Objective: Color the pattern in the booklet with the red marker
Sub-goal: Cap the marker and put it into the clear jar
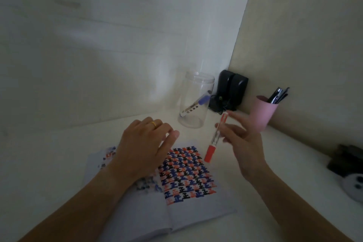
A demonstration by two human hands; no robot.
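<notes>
An open booklet [198,208] lies on the white table, its right page filled with a red, blue and black pattern [184,173]. My right hand [243,143] holds the red marker [215,139] above the page's top right corner, cap end pointing down; the red cap is on. My left hand [143,147] hovers over the booklet's upper middle with fingers slightly spread, holding nothing, and hides part of the left page.
A clear plastic jar [195,100] with a blue-capped marker inside stands behind the booklet. A black device [229,90] sits in the corner. A pink cup [262,112] holds pens at the right wall. Dark objects [347,161] lie at the right edge.
</notes>
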